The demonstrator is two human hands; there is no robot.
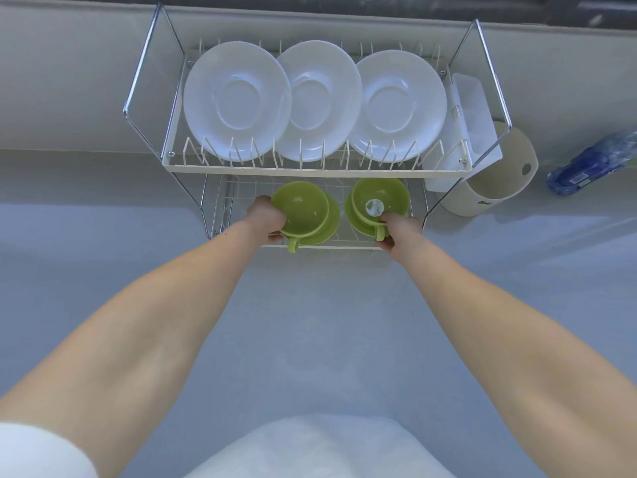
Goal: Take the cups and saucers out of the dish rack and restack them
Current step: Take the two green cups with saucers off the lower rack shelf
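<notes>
A two-tier wire dish rack [317,169] stands at the back of the counter. Three white saucers [238,101] lean upright in its top tier. On the lower tier sit two stacks of green cups. My left hand [265,219] grips the left green cup stack [303,210] by its side, its handle pointing toward me. My right hand [400,231] holds the right green cup stack [379,198] at its handle; a round clear sticker shows inside the top cup. How many cups each stack holds I cannot tell.
A white cutlery holder [472,119] hangs on the rack's right end. Beside it lies a beige container [499,181], and a blue plastic bottle [593,163] lies further right. Grey countertop [310,322] spreads between me and the rack.
</notes>
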